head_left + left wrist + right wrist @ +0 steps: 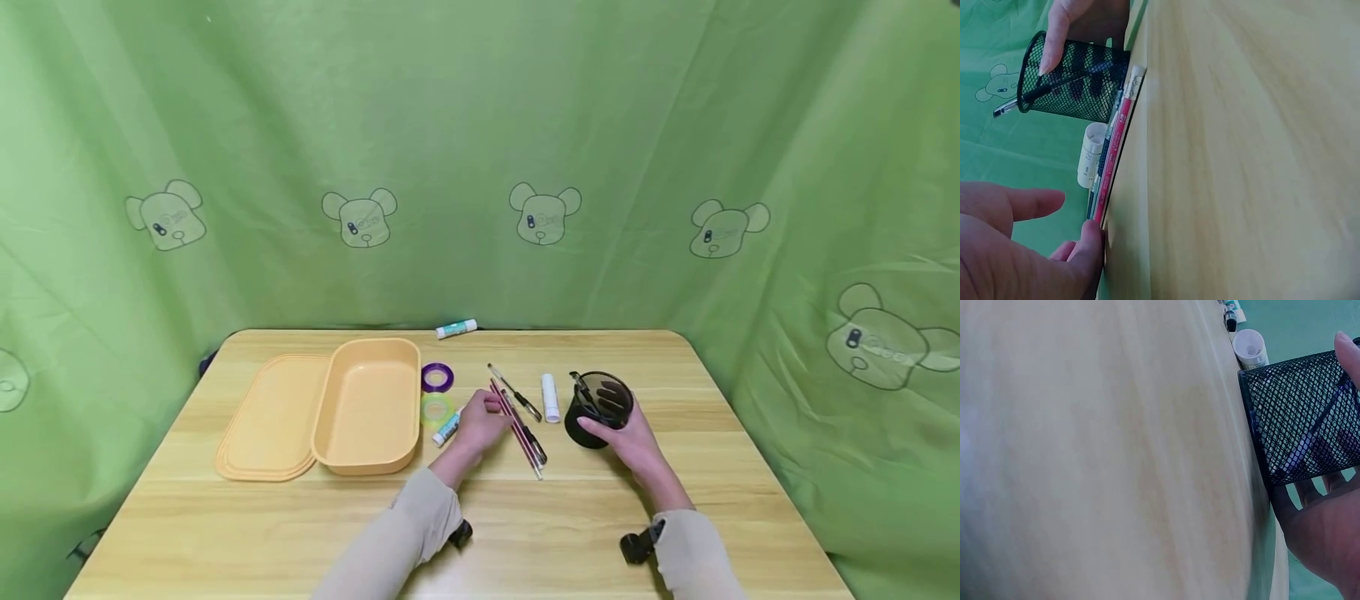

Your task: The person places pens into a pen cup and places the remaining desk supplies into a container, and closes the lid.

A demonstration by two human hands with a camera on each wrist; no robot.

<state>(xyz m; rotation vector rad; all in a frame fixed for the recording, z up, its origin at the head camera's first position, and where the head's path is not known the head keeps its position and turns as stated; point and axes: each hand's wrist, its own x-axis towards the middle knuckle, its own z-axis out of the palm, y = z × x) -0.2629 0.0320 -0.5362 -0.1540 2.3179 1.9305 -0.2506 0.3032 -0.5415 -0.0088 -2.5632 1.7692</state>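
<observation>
My right hand (630, 437) grips a black mesh pen holder (581, 429), thumb on the near side and fingers round the far side. A pen (1041, 92) leans inside, its tip out past the rim. My left hand (482, 423) is over the upper part of a small bundle of red pencils (517, 425). In the left wrist view its fingertips (1091, 232) are right at a red pencil (1113, 150), while the thumb (1038, 204) stands apart from them. Beside the pencils lie a black pen (536, 446) and a clear-barrelled pen (517, 393).
A white glue stick (551, 398) lies between pencils and pen holder. Left of my left hand are a blue-labelled glue stick (446, 430), a green tape roll (424, 408), a purple one (437, 367) and an orange box (367, 469) with its lid (266, 417). Another glue stick (456, 328) lies at the back edge.
</observation>
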